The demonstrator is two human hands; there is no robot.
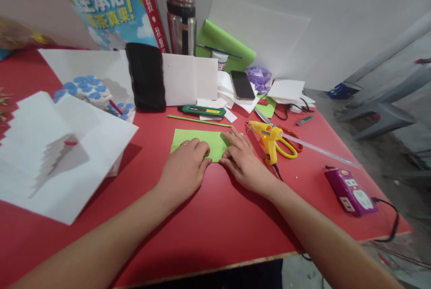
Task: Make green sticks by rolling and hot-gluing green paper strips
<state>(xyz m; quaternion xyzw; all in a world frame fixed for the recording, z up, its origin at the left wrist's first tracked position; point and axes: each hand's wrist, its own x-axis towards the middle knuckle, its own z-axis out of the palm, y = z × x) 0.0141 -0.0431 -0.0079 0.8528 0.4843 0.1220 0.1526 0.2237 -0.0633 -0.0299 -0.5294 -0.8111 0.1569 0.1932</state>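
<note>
A piece of light green paper (pixel 218 144) lies on the red table with a fold line along it. My left hand (pixel 186 163) is on its left part, fingers curled over the top and thumb at the near edge. On the right part, my right hand (pixel 243 158) grips the same near edge between thumb and fingers. Both thumbs almost meet at the middle. Just beyond the paper lie a thin green strip (pixel 198 121) and a green utility knife (pixel 204 110). To the right of my right hand is a yellow hot glue gun (pixel 267 138) with a glue stick in it.
Scissors (pixel 286 148) lie partly under the glue gun. A purple power strip (pixel 352 192) sits near the right edge. At left stands a white paper structure (pixel 97 145). Behind are a black phone-like object (pixel 145 77), a steel thermos (pixel 182 19) and a smartphone (pixel 242 85).
</note>
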